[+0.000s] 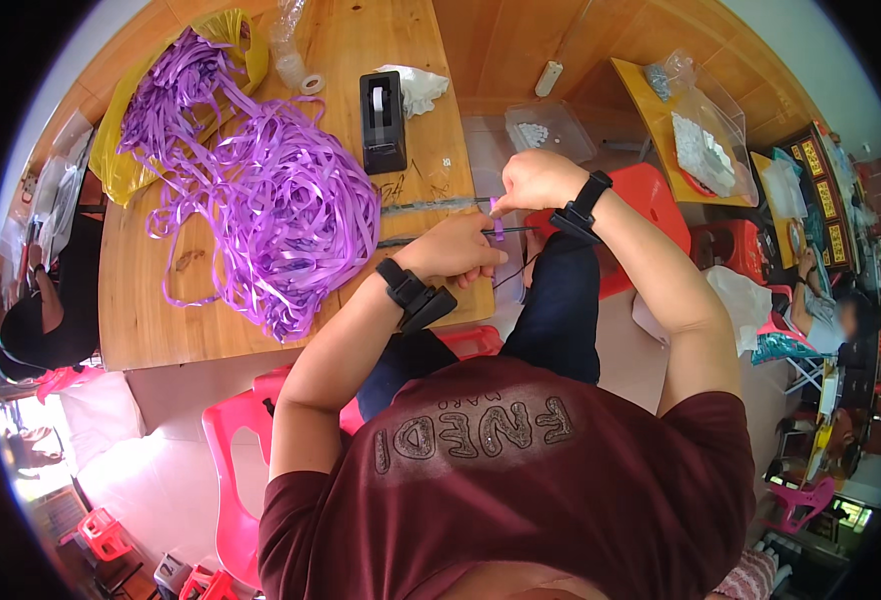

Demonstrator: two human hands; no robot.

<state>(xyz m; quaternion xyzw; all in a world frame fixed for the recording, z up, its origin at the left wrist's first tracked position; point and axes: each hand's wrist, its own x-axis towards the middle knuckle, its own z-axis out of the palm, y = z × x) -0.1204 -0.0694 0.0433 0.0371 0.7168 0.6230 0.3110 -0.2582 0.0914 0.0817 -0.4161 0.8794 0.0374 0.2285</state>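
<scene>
At the right edge of the wooden table [211,345], my left hand [453,250] is closed around a thin dark rod [519,230] whose tip points to the right. Just beyond it, my right hand [539,182] pinches a short piece of purple ribbon [498,212], which lies at or around the rod; I cannot tell whether it is wrapped. Fingers partly hide the rod and the ribbon. To the left of my hands spreads a large tangled heap of purple ribbon [296,200], trailing out of a yellow plastic bag [111,165].
A black tape dispenser [383,150], crumpled white tissue [421,90] and a tape roll [311,84] stand behind my left hand. A red stool [651,215] and a clear bin [576,135] with white pieces are to the right. People sit at both far sides.
</scene>
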